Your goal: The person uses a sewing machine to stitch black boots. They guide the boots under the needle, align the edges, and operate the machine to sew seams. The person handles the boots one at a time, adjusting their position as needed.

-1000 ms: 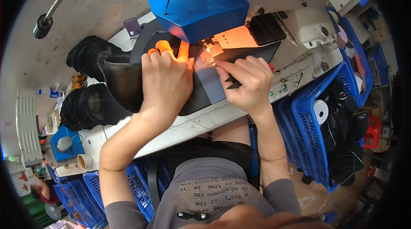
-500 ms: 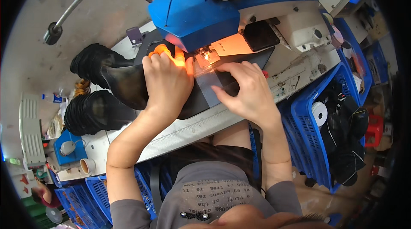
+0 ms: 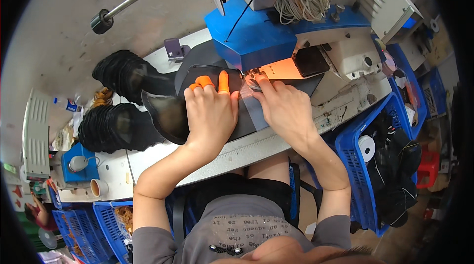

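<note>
Right hand [image 3: 286, 110] nearer machine [image 3: 252, 34], fingers bent, grip unclear, left hand [image 3: 210, 116] spread on black panel [image 3: 235, 78], lettered shirt [image 3: 247, 222]

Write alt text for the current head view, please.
A person's left hand, with orange finger covers, rests on black material at a blue-headed sewing machine; the right hand is beside the lit needle area. Stacked black pieces lie at left.

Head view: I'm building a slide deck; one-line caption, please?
Left hand, in orange finger covers, over a black piece beside right hand at a blue sewing machine; black stacks at left.
</note>
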### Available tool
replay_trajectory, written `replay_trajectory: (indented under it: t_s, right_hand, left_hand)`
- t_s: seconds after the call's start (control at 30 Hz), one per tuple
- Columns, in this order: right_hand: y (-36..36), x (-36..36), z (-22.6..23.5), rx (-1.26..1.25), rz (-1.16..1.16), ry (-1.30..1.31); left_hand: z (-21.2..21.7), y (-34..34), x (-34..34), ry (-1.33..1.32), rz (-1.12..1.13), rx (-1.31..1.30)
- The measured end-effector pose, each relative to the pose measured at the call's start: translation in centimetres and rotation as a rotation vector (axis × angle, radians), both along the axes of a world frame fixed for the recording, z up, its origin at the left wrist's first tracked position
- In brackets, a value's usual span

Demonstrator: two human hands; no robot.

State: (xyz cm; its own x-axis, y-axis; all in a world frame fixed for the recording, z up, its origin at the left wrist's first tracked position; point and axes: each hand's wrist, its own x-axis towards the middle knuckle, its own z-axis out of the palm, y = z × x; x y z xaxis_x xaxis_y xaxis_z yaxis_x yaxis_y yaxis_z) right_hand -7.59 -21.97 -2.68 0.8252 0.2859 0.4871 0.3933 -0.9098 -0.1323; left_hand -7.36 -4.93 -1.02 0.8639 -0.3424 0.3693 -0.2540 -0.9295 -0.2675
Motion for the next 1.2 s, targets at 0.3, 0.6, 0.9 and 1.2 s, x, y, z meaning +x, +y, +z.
replay_trajectory:
  t_s: [0.3,0.6,0.9,1.2]
  right_hand:
    - [0.7,1.4,-0.6,0.012,-0.019,0.002]
    - [0.2,0.8,-0.8,0.401,-0.029,-0.078]
    - [0.5,0.7,-0.7,0.426,-0.027,-0.071]
    - [0.5,0.5,-0.7,0.440,-0.071,0.006]
  left_hand:
    - [-0.4,0.3,-0.7,0.014,-0.040,-0.090]
    - [0.3,3.8,-4.4,0.134,-0.329,-0.137]
    - [-9.7,16.9,-3.6,-0.342,-0.423,-0.192]
    - [-14.3,23.4,-3.8,0.220,-0.142,-0.288]
